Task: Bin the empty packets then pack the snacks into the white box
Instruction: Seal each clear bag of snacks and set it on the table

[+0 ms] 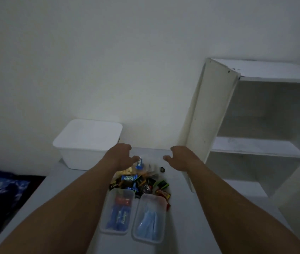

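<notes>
A heap of snack packets [142,182], blue, black, red and green, lies in the middle of the grey table [72,182]. The white box [85,143] stands at the table's far left against the wall. My left hand [121,154] hovers above the far end of the heap, fingers spread and empty, near a small blue packet [139,163]. My right hand [179,158] is held at the same height to the right of the heap, fingers apart, holding nothing. Both forearms reach in from the bottom of the view.
Two clear plastic tubs stand near me: the left tub [117,210] holds blue and red packets, the right tub [149,219] holds pale blue items. A white open shelf unit [255,125] stands at the right. A dark blue cloth [0,187] lies left of the table.
</notes>
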